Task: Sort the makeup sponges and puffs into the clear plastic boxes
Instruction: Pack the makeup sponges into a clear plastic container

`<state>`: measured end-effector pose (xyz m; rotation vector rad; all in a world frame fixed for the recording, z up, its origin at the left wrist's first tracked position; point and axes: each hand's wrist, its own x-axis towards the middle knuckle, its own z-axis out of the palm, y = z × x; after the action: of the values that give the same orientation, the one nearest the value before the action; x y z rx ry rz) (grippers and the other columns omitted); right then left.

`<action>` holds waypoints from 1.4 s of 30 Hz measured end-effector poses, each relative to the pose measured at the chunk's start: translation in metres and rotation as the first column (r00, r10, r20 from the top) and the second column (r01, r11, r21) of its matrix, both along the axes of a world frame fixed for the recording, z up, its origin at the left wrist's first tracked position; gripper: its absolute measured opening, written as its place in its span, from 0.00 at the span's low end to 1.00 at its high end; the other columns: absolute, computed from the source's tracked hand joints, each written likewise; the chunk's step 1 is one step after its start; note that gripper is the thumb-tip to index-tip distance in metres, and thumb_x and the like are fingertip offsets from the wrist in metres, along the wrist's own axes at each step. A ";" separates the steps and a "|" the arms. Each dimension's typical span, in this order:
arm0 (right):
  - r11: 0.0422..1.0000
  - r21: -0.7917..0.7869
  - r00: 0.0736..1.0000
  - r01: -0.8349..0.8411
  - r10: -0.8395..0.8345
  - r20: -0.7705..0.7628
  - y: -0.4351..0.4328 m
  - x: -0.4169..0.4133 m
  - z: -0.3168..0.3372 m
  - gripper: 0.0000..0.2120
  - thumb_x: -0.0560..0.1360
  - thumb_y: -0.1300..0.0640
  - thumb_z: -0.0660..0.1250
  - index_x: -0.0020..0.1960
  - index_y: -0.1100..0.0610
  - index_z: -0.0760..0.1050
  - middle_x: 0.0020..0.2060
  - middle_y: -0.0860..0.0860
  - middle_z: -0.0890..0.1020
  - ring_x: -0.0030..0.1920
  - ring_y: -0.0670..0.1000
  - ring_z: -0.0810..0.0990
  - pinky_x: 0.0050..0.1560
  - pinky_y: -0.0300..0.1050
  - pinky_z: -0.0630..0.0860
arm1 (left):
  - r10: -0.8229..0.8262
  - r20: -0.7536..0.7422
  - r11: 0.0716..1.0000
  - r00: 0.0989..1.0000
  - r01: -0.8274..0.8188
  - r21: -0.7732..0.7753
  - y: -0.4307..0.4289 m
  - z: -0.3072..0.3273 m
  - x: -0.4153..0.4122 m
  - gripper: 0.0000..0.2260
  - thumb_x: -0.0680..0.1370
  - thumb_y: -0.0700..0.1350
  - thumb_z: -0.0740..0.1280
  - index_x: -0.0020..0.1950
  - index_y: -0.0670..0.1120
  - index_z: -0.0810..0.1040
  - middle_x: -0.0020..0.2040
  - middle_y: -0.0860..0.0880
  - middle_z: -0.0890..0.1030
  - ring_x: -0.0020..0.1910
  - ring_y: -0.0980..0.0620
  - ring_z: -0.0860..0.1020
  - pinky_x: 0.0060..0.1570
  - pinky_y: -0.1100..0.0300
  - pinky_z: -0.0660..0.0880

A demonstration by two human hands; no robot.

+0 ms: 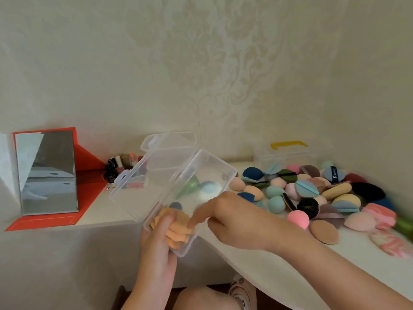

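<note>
My left hand (157,239) grips the near end of a clear plastic box (207,166), tilted up above the table edge with its lid hanging open to the left. Several orange puffs (178,231) are stacked in its lower end. My right hand (225,214) reaches into the box, its index finger pressing on the orange puffs. A large heap of coloured sponges and puffs (312,193) lies on the white table (279,269) to the right. A green sponge (192,184) and a pale blue puff (209,187) show through the box.
More clear boxes (169,151) stand behind, one with a yellow handle (288,145) at the back right. A mirror in a red stand (48,173) sits at the left, with nail polish bottles (118,166) beside it. My knee and a shoe show below.
</note>
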<state>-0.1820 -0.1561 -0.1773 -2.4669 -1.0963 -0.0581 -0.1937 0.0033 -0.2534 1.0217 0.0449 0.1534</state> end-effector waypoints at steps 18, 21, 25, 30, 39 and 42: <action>0.382 0.119 0.390 0.916 -0.919 -0.053 -0.239 0.068 -0.014 0.14 0.72 0.68 0.64 0.55 0.57 0.78 0.52 0.55 0.79 0.48 0.54 0.76 0.45 0.41 0.69 | 0.016 -0.006 0.991 1.000 -0.015 0.135 -0.079 0.016 0.050 0.05 0.74 0.37 0.64 0.49 0.40 0.76 0.35 0.49 0.72 0.34 0.55 0.71 0.32 0.67 0.69; 0.412 -0.082 0.406 0.908 -0.910 -0.078 -0.250 0.078 -0.030 0.15 0.73 0.67 0.63 0.56 0.54 0.79 0.48 0.54 0.74 0.45 0.53 0.74 0.36 0.39 0.67 | 0.020 -0.026 0.994 0.999 -0.017 0.111 -0.087 0.020 0.055 0.06 0.76 0.37 0.63 0.43 0.46 0.76 0.36 0.50 0.71 0.36 0.56 0.72 0.37 0.62 0.66; 0.494 -0.069 0.494 0.867 -0.869 -0.027 -0.252 0.083 -0.044 0.15 0.73 0.66 0.62 0.51 0.51 0.81 0.48 0.51 0.68 0.51 0.55 0.75 0.47 0.41 0.69 | -0.014 -0.048 0.995 0.999 0.019 0.096 -0.097 0.024 0.066 0.07 0.77 0.38 0.63 0.39 0.46 0.73 0.32 0.51 0.68 0.31 0.56 0.70 0.30 0.66 0.68; 0.506 0.015 0.505 0.863 -0.860 -0.067 -0.254 0.074 -0.032 0.13 0.72 0.66 0.67 0.54 0.54 0.81 0.49 0.52 0.71 0.48 0.52 0.74 0.46 0.41 0.69 | -0.049 -0.085 0.996 0.995 0.055 0.075 -0.099 0.022 0.077 0.04 0.77 0.39 0.63 0.42 0.45 0.70 0.32 0.51 0.63 0.29 0.57 0.65 0.24 0.71 0.63; 0.514 0.109 0.516 0.851 -0.856 0.014 -0.236 0.044 0.020 0.09 0.73 0.63 0.69 0.49 0.50 0.79 0.48 0.52 0.75 0.45 0.52 0.74 0.46 0.43 0.66 | -0.080 -0.078 0.994 0.994 0.086 0.074 -0.092 0.028 0.071 0.06 0.77 0.39 0.62 0.40 0.46 0.70 0.30 0.53 0.65 0.27 0.58 0.67 0.22 0.69 0.65; 0.571 0.319 0.563 0.757 -0.817 0.124 -0.214 0.030 0.041 0.14 0.72 0.68 0.68 0.42 0.47 0.78 0.47 0.50 0.75 0.41 0.50 0.75 0.43 0.37 0.69 | -0.098 -0.060 0.991 0.993 0.103 0.081 -0.088 0.029 0.065 0.05 0.77 0.38 0.62 0.41 0.44 0.71 0.27 0.53 0.66 0.23 0.59 0.67 0.20 0.70 0.65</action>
<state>-0.1519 -0.3696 -0.1358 -2.5570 0.0735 -0.7637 -0.1285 -0.0844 -0.2242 1.1102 0.0374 0.0350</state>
